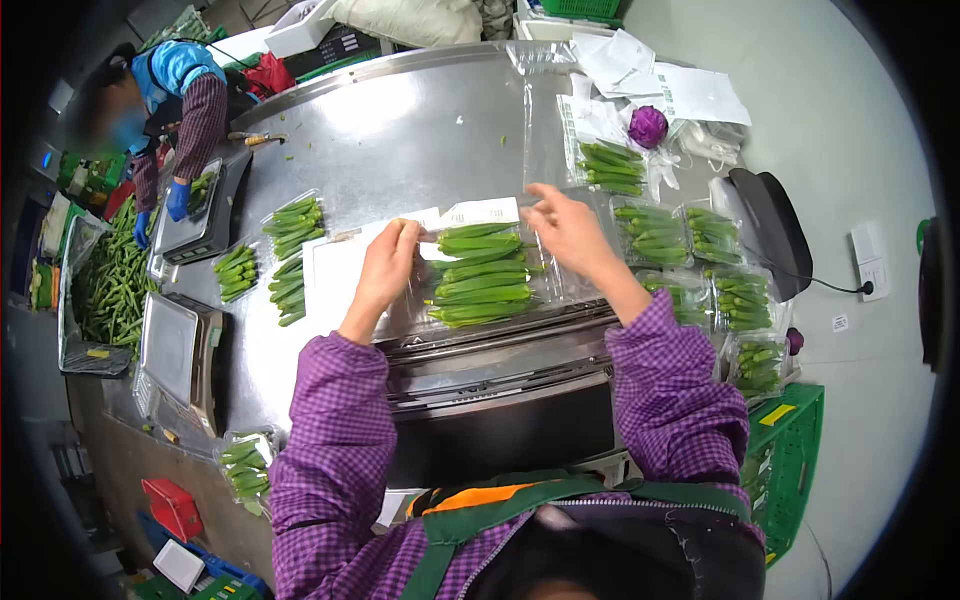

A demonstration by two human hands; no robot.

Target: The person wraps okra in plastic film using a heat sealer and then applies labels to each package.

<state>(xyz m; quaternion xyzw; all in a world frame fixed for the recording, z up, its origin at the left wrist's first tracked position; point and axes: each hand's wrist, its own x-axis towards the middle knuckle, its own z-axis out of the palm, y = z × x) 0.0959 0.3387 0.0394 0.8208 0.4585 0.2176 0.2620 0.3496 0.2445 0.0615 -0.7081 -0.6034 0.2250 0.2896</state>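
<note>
A clear-wrapped pack of okra (482, 275) lies in front of me on the wrapping machine (500, 385), with a white printed label (485, 212) along its upper edge. My left hand (392, 262) is at the pack's upper left corner, thumb and fingers pressed together on the edge of the clear film. At the upper right my right hand (568, 228) is bent, its thumb and index finger close together beside the label's right end. Whether film lies between those fingertips is too small to tell.
Wrapped okra packs (655, 235) are grouped at the right, near a purple cabbage (648, 126) and a green crate (790, 470). Two scales (172, 345) stand left. A co-worker in blue gloves (178, 200) handles okra beside a full bin (110, 285).
</note>
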